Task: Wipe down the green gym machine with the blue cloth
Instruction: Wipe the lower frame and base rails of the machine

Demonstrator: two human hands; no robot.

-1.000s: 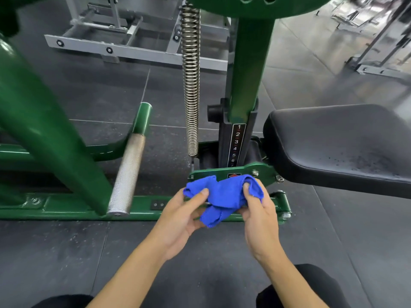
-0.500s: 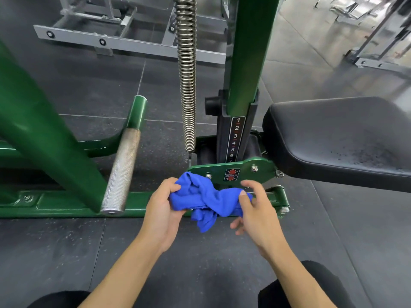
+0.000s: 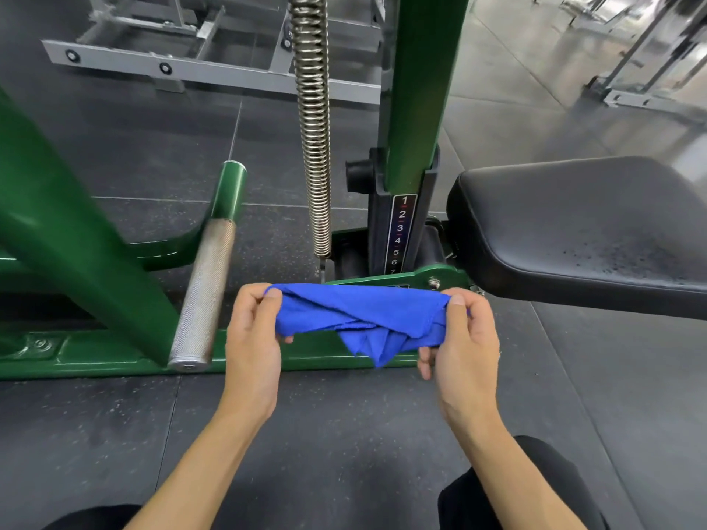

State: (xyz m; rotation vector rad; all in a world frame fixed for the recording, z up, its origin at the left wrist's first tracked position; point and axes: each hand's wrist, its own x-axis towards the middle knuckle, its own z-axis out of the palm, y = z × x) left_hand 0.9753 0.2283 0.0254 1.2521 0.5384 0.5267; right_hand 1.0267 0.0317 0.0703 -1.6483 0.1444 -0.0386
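Numbers 1–7 run down black scale strip [image 3: 399, 233] on green gym machine [image 3: 417, 89] upright.

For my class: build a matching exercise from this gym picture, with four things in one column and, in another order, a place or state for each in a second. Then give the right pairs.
Things
1. blue cloth
2. coil spring
3. black seat pad
4. knurled metal handle

Places or states
A. far right of the picture
B. stretched between the left hand and the right hand
C. slanting at picture left, near end in front of the green base rail
D. hanging upright beside the green post

Pairs: 1-B, 2-D, 3-A, 4-C
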